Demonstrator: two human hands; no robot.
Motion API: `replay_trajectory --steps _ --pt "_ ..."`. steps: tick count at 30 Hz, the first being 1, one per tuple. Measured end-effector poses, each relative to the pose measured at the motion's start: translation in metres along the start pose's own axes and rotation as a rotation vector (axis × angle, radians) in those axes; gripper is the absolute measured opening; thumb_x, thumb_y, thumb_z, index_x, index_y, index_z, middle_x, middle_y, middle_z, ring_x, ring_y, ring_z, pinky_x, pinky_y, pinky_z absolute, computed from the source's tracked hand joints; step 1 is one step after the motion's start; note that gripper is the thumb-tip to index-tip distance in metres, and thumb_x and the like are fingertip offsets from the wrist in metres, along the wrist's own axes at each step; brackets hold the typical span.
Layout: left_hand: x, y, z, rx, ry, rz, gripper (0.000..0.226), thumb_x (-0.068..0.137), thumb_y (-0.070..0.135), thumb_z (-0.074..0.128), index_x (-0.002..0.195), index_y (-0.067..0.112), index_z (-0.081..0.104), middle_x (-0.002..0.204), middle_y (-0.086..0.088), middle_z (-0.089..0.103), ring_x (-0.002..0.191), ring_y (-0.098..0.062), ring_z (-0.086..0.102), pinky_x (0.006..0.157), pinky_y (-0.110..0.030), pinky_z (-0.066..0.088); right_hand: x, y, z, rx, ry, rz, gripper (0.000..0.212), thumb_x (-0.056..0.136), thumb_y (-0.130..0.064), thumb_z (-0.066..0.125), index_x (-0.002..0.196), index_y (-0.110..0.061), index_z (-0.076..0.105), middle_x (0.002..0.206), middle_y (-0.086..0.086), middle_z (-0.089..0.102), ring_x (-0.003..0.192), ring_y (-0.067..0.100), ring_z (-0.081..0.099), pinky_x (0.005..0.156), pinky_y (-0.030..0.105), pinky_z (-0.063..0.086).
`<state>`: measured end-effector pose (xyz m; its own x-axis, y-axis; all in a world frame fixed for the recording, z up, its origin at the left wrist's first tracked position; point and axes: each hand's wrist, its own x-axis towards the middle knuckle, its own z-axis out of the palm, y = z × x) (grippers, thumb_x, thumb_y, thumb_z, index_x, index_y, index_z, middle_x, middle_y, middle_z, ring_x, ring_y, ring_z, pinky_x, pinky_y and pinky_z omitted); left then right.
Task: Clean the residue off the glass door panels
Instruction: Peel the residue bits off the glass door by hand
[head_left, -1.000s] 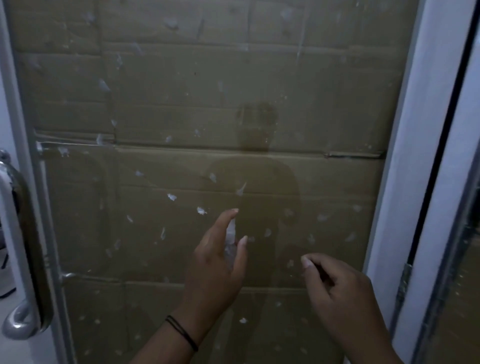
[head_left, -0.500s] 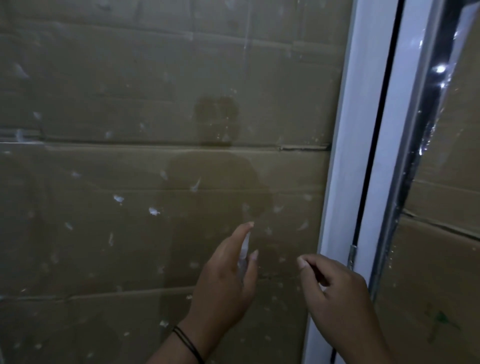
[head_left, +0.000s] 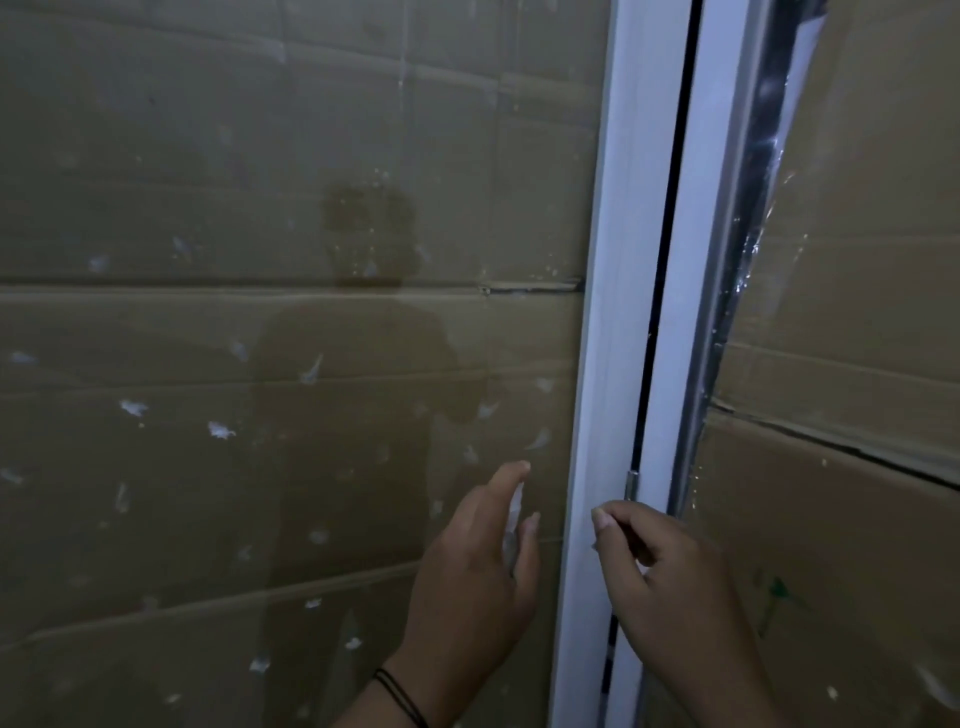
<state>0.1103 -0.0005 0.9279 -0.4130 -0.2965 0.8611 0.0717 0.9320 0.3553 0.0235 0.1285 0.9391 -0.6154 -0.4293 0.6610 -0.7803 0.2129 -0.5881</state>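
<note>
Since a second ago the view has swung right, so the white door frame now runs down the middle and both hands sit close beside it, while the metal handle seen earlier is out of shot.

Biggest thing in view is the left glass panel, with brown cardboard behind it and a dim reflection of the person. It's peppered with small whitish residue flecks, mostly across the lower half, some right up near the frame. A second panel sits right of the frame with loose shiny film along its edge.

The left hand is raised near the glass, fingers straight and a little apart, with a pale strip of scrap between index and thumb side; can't tell if it's actually pinched. The right hand is curled, thumb and fingertip pressed together over the frame; too dark to see if anything's in there.

The nearest flecks lie just up and right of the left fingertips, so I'd guess that hand goes next. Plenty left to clean.
</note>
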Motion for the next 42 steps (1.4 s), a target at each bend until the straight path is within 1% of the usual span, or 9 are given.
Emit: replay_trajectory --steps 3,8,13,15,19,24,32,40,42 --pt "0.002 0.005 0.005 -0.006 -0.002 -0.005 0.045 0.085 0.020 0.062 0.127 0.026 0.046 0.100 0.002 0.065 0.088 -0.006 0.056 0.070 -0.013 0.043 0.000 0.002 -0.004 -0.002 0.023 0.002 0.024 0.091 -0.027 0.053 0.074 -0.044 0.056 0.070 -0.014 0.064 0.076 -0.003 0.058 0.060 0.015 0.047" --pt "0.004 0.010 0.010 0.012 -0.038 -0.013 0.044 0.088 0.021 0.061 0.128 0.030 0.045 0.098 0.006 0.064 0.082 -0.005 0.058 0.064 -0.016 0.047 0.000 0.007 -0.007 -0.019 0.037 -0.004 0.020 0.091 -0.028 0.053 0.077 -0.040 0.060 0.069 -0.014 0.064 0.072 -0.002 0.058 0.058 0.021 0.050" --pt "0.003 0.013 0.013 0.041 -0.104 0.004 0.042 0.083 0.023 0.059 0.122 0.030 0.045 0.099 0.006 0.068 0.086 -0.003 0.058 0.068 -0.007 0.044 0.000 0.009 -0.008 -0.028 0.029 -0.011 0.018 0.091 -0.028 0.053 0.080 -0.039 0.060 0.070 -0.015 0.063 0.074 -0.002 0.057 0.057 0.017 0.049" --pt "0.002 0.013 0.014 0.038 -0.106 0.012 0.042 0.081 0.021 0.060 0.120 0.029 0.046 0.096 0.005 0.069 0.085 -0.004 0.058 0.067 -0.010 0.045 0.000 0.010 -0.008 -0.023 0.028 -0.006 0.018 0.091 -0.028 0.053 0.080 -0.040 0.060 0.071 -0.016 0.063 0.073 -0.003 0.058 0.057 0.014 0.048" --pt "-0.001 0.013 0.016 0.053 -0.103 0.023 0.047 0.083 0.022 0.058 0.127 0.031 0.042 0.098 0.005 0.067 0.084 -0.005 0.057 0.063 -0.018 0.049 -0.001 0.011 -0.009 -0.014 0.034 -0.013 0.018 0.091 -0.027 0.054 0.080 -0.040 0.060 0.071 -0.014 0.064 0.072 -0.001 0.059 0.059 0.019 0.051" --pt "-0.005 0.011 0.012 0.027 -0.074 0.005 0.048 0.086 0.020 0.060 0.130 0.026 0.043 0.099 0.003 0.065 0.087 -0.005 0.054 0.069 -0.014 0.044 -0.003 0.011 -0.008 -0.019 0.022 -0.004 0.017 0.091 -0.026 0.054 0.082 -0.038 0.061 0.070 -0.014 0.064 0.074 -0.003 0.058 0.056 0.016 0.048" --pt "-0.016 0.003 0.004 0.019 -0.063 -0.023 0.048 0.087 0.020 0.062 0.129 0.031 0.043 0.109 0.005 0.065 0.097 -0.004 0.056 0.076 -0.009 0.042 -0.007 0.007 0.001 -0.007 -0.035 0.011 0.014 0.091 -0.026 0.055 0.087 -0.031 0.067 0.072 -0.016 0.064 0.072 -0.003 0.058 0.057 0.008 0.043" --pt "-0.029 -0.016 -0.017 0.057 -0.018 -0.123 0.042 0.081 0.018 0.063 0.122 0.019 0.056 0.112 0.002 0.067 0.102 -0.007 0.056 0.081 -0.004 0.037 -0.011 -0.001 0.016 0.020 -0.049 -0.019 0.016 0.090 -0.024 0.056 0.081 -0.034 0.064 0.064 -0.015 0.060 0.072 -0.002 0.057 0.055 0.009 0.041" --pt "-0.033 -0.020 -0.022 0.068 -0.022 -0.143 0.039 0.079 0.017 0.063 0.118 0.016 0.059 0.107 0.000 0.069 0.097 -0.009 0.059 0.078 -0.007 0.039 -0.012 -0.006 0.020 0.027 -0.065 -0.035 0.018 0.090 -0.024 0.056 0.079 -0.038 0.060 0.065 -0.015 0.061 0.074 -0.003 0.057 0.055 0.012 0.043"
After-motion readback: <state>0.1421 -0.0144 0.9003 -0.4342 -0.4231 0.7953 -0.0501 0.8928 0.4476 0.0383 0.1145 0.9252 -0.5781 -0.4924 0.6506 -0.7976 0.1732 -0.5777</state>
